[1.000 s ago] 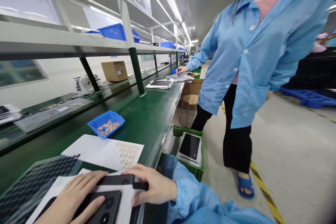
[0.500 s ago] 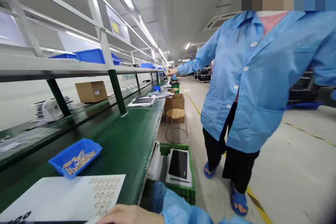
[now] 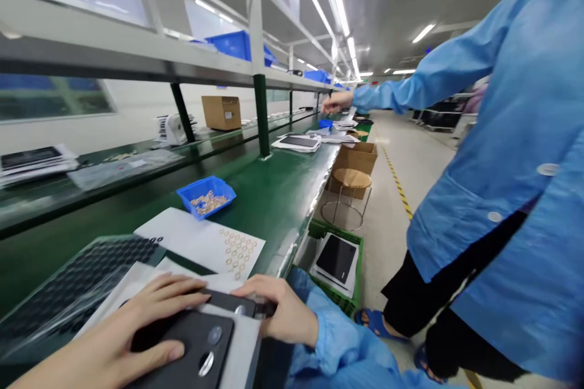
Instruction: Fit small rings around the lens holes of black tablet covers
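My left hand point(image 3: 146, 322) lies with fingers spread on black flat panels with round camera holes, like phone back covers. The nearer black panel point(image 3: 196, 334) shows two round openings, one with a shiny edge. My right hand point(image 3: 289, 313) is closed at the right end of the farther black panel point(image 3: 230, 302), its fingertips partly hidden. White sheets point(image 3: 244, 340) lie under the panels. Beyond my hands is white paper point(image 3: 182, 228) with rows of small tan rings. Behind that stands a blue tray point(image 3: 185, 196) holding many loose rings.
A dark dimpled sheet point(image 3: 104, 267) under clear plastic lies left. Below the bench edge, a green crate point(image 3: 358, 279) holds black panels and white sheets. A stool point(image 3: 351, 179) and cardboard box point(image 3: 356, 158) stand farther along. A co-worker in a blue jacket point(image 3: 515, 152) stands close right.
The view has swung left and down. My left hand and the black panels have come into view. The co-worker now appears nearer and farther right, one arm still stretched over the bench.
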A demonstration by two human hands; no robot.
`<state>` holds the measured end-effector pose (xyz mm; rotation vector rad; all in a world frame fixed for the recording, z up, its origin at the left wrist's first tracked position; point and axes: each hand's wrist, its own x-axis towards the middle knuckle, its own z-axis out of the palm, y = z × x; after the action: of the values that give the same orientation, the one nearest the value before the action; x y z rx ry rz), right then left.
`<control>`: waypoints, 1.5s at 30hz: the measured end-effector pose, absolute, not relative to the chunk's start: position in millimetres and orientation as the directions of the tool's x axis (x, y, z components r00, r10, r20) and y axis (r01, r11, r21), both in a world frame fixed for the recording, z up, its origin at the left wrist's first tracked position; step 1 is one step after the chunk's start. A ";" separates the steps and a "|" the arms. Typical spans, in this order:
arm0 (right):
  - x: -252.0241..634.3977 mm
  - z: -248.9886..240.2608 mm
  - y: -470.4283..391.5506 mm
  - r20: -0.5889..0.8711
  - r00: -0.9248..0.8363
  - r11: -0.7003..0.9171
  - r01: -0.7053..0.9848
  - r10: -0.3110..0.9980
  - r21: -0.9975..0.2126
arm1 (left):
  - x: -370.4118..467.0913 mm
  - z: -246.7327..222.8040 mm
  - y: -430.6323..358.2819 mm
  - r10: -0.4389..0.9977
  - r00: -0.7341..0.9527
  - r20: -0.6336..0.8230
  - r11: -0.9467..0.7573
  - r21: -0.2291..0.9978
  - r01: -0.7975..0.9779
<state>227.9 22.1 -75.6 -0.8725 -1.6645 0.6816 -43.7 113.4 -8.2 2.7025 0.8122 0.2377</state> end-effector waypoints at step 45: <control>185.5 -14.3 8.3 0.361 0.053 0.333 0.283 0.931 -0.900 | -13.1 30.5 100.2 0.291 0.957 -0.017 -0.822 0.508 0.259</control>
<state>185.5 8.3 -14.3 -1.1708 -1.4716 0.7234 -13.1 100.2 30.5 2.5819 0.3894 0.0828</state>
